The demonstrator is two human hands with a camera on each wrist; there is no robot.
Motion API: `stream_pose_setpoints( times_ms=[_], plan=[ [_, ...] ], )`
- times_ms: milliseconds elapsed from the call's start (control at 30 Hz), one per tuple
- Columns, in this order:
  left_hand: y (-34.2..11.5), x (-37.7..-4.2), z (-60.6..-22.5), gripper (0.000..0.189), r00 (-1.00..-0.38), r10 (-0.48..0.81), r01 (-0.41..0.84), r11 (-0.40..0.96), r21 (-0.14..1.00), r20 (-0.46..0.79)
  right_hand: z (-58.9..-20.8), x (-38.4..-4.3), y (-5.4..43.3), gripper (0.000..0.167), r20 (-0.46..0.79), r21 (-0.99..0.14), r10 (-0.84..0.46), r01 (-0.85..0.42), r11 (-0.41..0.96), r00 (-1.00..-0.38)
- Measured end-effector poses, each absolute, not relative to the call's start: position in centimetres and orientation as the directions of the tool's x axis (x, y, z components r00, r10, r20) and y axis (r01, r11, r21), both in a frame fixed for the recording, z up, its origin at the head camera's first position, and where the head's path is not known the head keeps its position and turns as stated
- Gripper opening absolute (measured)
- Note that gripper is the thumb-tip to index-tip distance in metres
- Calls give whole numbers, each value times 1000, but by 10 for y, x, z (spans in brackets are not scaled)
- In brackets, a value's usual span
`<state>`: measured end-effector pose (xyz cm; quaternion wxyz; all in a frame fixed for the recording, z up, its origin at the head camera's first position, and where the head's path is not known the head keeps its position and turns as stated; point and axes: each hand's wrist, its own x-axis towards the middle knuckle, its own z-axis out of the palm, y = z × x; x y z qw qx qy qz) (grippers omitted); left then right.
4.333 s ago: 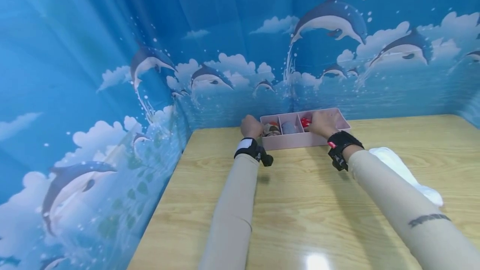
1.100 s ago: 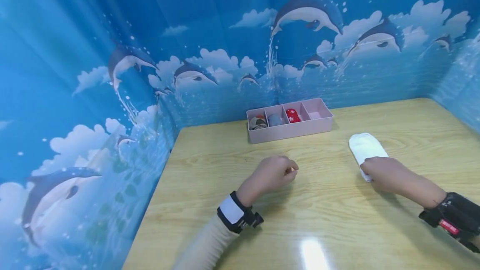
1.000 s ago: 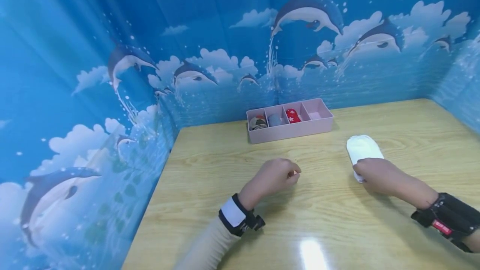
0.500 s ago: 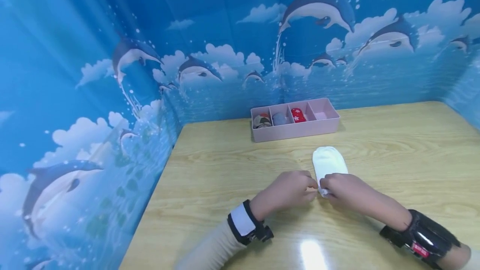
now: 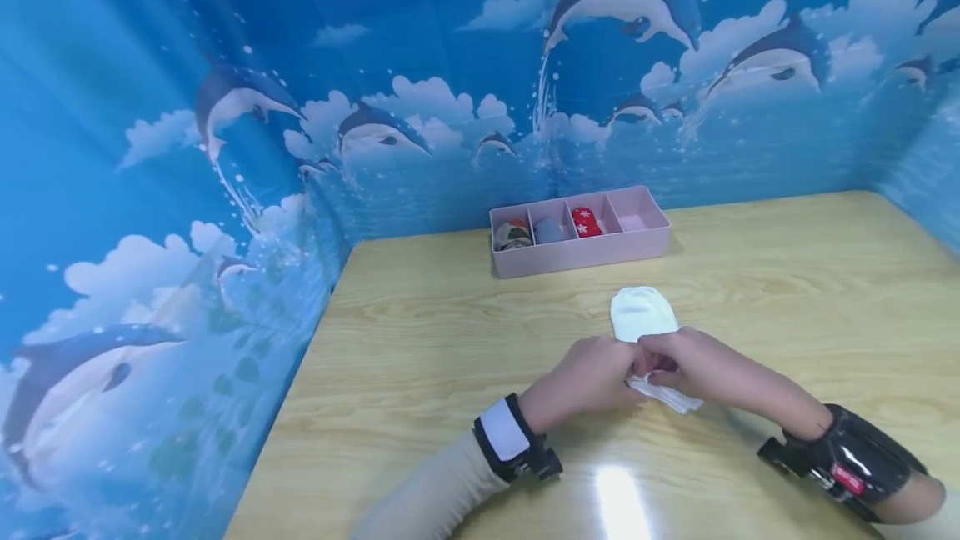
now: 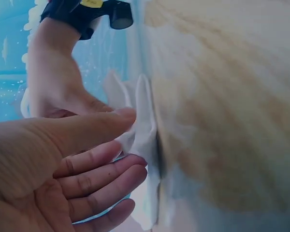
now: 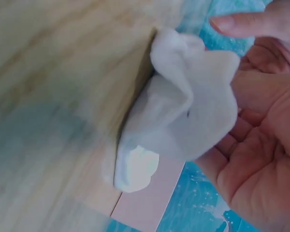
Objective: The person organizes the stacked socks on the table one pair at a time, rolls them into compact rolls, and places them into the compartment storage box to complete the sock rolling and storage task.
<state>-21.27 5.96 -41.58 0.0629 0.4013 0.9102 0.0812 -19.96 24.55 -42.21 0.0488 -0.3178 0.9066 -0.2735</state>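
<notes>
Where dolphin curtains [image 5: 420, 15] edge the worktop [image 5: 420, 315], the right grip [image 5: 697, 365] pinches white cloth [image 5: 641, 312]; left wrist view reveals the left grip [image 6: 48, 162] loosely spread.

Head view looks down; close wrist views share cloth [image 7: 205, 111].

Screened-off workspace, dolphin-print sheets [image 5: 420, 32] (sea-blue), wood-grain table [image 5: 420, 307]
</notes>
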Motion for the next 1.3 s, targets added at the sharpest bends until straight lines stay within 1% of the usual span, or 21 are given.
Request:
stream_pose_setpoints(
  times_ms=[100,200,267,333,400,500,533,633,733,800,900,1000,1033,1100,1233,1300],
  plan=[
    [60,-212,-418,26,-686,727,708,678,197,-36,-419,-202,247,13,56,-571,-620,-535,623,-783],
    [60,-211,-421,25,-698,716,704,688,178,-3,-416,-202,248,18,45,-563,-629,-540,626,-776],
    [59,-211,-424,19,-696,718,712,685,155,22,-415,-202,246,19,58,-537,-640,-565,627,-766],
    [58,-211,-425,14,-689,724,719,677,155,37,-416,-200,243,21,83,-466,-646,-602,648,-759],
    [56,-212,-426,16,-683,728,725,670,159,47,-417,-199,240,24,100,-419,-652,-626,657,-751],
    [53,-214,-426,16,-683,729,724,665,183,54,-418,-200,238,23,82,-393,-639,-614,684,-765],
    [52,-214,-427,15,-687,724,719,668,191,54,-417,-201,238,21,75,-402,-634,-605,687,-770],
    [50,-217,-426,13,-696,717,709,675,203,47,-417,-204,241,18,40,-448,-621,-570,689,-782],
    [49,-220,-426,8,-711,703,684,683,257,23,-416,-206,243,15,42,-447,-592,-545,709,-805],
    [51,-222,-426,4,-724,689,658,692,297,-2,-417,-206,245,16,49,-437,-571,-532,725,-819],
    [56,-225,-426,9,-739,672,615,698,367,-40,-417,-204,247,21,63,-416,-558,-530,739,-828],
    [63,-226,-428,10,-741,668,598,700,391,-63,-416,-201,249,19,58,-403,-566,-538,741,-822],
    [65,-226,-429,10,-742,667,595,702,392,-66,-416,-199,250,16,51,-399,-571,-541,741,-820],
    [68,-225,-430,11,-748,659,581,709,399,-82,-416,-195,250,14,36,-375,-577,-546,749,-816],
    [68,-224,-430,13,-771,625,535,738,412,-118,-419,-190,247,25,61,-282,-571,-563,777,-819],
    [68,-223,-430,13,-779,611,509,746,429,-137,-421,-190,245,27,87,-249,-563,-565,786,-822]
  ],
)
